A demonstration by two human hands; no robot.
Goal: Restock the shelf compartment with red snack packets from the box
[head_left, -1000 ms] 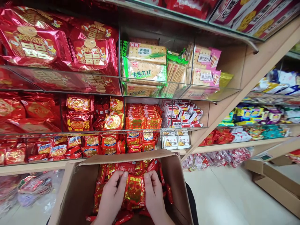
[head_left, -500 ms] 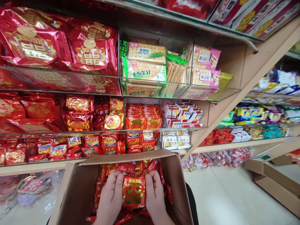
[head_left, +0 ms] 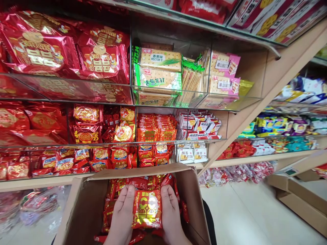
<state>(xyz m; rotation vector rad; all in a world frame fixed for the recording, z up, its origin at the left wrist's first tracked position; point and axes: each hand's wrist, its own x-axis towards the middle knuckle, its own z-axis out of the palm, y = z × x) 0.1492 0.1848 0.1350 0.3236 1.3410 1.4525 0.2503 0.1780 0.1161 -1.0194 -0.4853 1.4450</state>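
Note:
A red packet with gold print (head_left: pixel 147 209) is held between my two hands, above an open cardboard box (head_left: pixel 89 207). My left hand (head_left: pixel 122 212) pinches its left edge, thumb on top. On the right edge, my right hand (head_left: pixel 170 211) has the same kind of grip. Inside the box, under and around my hands, lie several more red packets (head_left: pixel 139 182). Behind the box, similar red packets (head_left: pixel 157 127) stand in rows in a clear shelf compartment.
Shelves with clear fronts hold green cracker packs (head_left: pixel 158 76), large red packs (head_left: pixel 43 54) and small white packets (head_left: pixel 185 154). A slanted wooden panel (head_left: pixel 245 109) divides the shelving. On the floor at the right lies another cardboard box (head_left: pixel 301 204).
The held packet has tilted slightly, so its gold print shows brighter and more fully. Both hands have shifted very little, and the box stays in place.

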